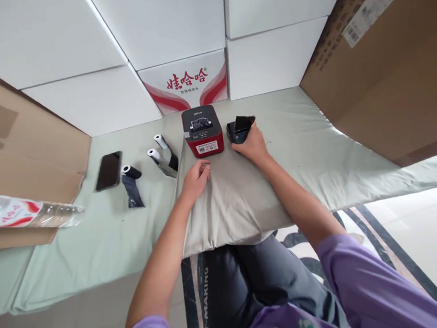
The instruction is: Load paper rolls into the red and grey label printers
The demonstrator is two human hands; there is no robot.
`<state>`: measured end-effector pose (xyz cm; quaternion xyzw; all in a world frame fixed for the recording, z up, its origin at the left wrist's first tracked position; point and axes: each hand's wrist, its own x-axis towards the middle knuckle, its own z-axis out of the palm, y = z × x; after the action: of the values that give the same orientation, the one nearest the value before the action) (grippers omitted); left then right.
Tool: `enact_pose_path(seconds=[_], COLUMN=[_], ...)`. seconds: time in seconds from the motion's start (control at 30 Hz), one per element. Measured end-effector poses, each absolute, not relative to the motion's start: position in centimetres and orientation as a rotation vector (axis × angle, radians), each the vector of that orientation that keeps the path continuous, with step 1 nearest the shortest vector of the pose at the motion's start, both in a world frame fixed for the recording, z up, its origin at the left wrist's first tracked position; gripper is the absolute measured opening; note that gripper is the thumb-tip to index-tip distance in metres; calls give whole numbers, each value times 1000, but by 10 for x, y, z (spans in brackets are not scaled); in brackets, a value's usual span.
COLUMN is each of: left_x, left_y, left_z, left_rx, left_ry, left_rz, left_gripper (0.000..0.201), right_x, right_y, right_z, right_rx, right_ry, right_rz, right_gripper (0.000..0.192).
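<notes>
Dark device [238, 134], its panel [244, 123] raised, is located on the counter [297, 152] just right of the red-and-black printer [203, 129]; my right hand [253, 141] pinches it between thumb and fingers. My left hand [196, 178] is positioned near the printer's front, fingers loosely curled; I cannot tell whether they press together. Left of the printer, I register a dark roll [132, 171] and a phone [109, 171].

A makeshift indoor workstation, whether in a home, shop or office unclear, occupies a cloth-covered tabletop [295, 126] walled in by stacked white boxes [167, 20] and brown cartons [383, 83]. A compact red-and-black printer [203, 141] and small paper rolls [163, 163] lend a shop-counter look above a pale, dark-patterned floor [433, 216].
</notes>
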<state>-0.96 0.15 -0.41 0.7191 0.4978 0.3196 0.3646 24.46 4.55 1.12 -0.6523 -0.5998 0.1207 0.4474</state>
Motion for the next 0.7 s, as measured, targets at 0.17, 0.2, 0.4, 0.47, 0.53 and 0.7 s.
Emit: enact_pose_path(seconds=[0.17, 0.2, 0.4, 0.47, 0.53, 0.7], left_x=[-10, -10, -9, -9, -10, -10], left_y=[1, 1, -1, -1, -1, -2], left_z=[-3, -3, 0, 1, 1, 2], left_rx=[1864, 1869, 1861, 1860, 1863, 1880], left_ry=[1279, 1279, 1291, 1290, 1286, 1298], left_rz=[812, 810, 791, 789, 781, 754], left_gripper=[24, 24, 26, 26, 27, 28], right_x=[249, 251, 265, 268, 268, 266], right_y=[45, 44, 46, 49, 52, 55], right_z=[-11, -13, -8, -6, -6, -11], right_rx=[-1526, -1514, -1499, -1440, -1371, -1356], right_ry=[-1343, -1309, -1089, -1142, -1224, -1289], right_rz=[324, 318, 154, 120, 144, 195], right_gripper=[94, 90, 30, 27, 19, 24])
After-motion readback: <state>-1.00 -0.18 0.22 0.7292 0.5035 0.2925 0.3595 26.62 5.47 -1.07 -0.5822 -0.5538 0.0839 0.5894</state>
